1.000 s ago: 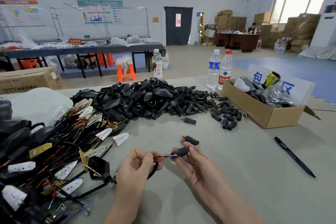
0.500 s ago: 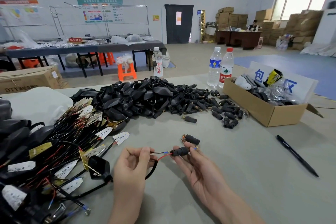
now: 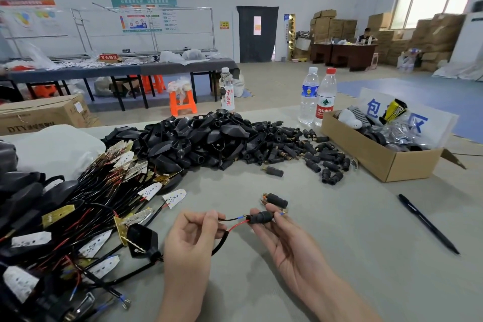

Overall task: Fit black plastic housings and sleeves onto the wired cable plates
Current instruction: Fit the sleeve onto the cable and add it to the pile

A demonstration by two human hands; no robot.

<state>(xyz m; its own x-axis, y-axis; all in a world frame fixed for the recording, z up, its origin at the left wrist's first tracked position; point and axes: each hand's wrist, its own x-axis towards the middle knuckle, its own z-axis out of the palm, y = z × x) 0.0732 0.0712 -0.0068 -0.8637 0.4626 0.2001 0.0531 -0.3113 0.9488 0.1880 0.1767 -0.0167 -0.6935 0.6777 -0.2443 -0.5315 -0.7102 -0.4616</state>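
Grey worktop (image 3: 339,256) carries a heap of black plastic housings (image 3: 209,138). Above it, the left hand (image 3: 192,236) pinches the red and black wires (image 3: 235,222); the right hand's (image 3: 285,240) grip holds the small black cylindrical sleeve (image 3: 261,216) threaded on them.

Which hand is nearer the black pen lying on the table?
Right. The right hand, holding a black sleeve on the wires, sits just left of the pen; the left hand is farther left, pinching the wires.
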